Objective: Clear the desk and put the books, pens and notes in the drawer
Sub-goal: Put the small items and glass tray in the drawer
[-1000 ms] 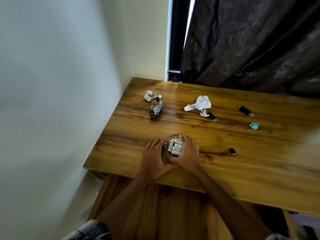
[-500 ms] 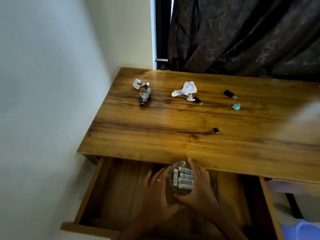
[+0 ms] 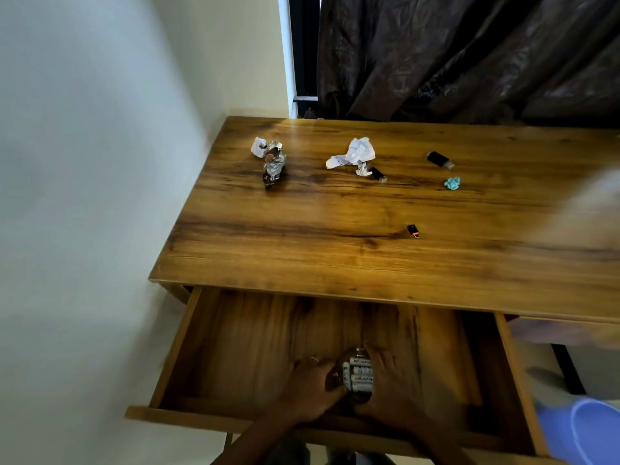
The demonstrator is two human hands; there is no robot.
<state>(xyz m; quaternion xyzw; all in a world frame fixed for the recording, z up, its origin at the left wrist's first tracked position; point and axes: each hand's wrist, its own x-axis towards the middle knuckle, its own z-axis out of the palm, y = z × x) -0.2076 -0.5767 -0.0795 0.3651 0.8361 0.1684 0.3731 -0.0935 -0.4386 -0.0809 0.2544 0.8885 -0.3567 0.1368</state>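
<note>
A small clear container of white batteries [image 3: 358, 377] sits low inside the open wooden drawer [image 3: 235, 347] under the desk [image 3: 335, 250]. My left hand [image 3: 310, 380] cups its left side and my right hand [image 3: 389, 380] cups its right side. On the desk lie a crumpled white paper [image 3: 354, 153], a foil wrapper [image 3: 274, 164] with a small white scrap [image 3: 258, 147], a turquoise crumpled scrap [image 3: 452, 183], two black USB sticks [image 3: 440, 159] [image 3: 378, 173] and a small black-and-red stick [image 3: 413, 230].
A pale wall runs along the desk's left side. A dark curtain [image 3: 469, 55] hangs behind the desk. A light blue bin [image 3: 583, 431] stands on the floor at the lower right. A blurred pale shape [image 3: 590, 213] covers the right edge.
Both hands have carried the battery container off the desk's front edge and down into the open drawer. The view has tilted downward.
</note>
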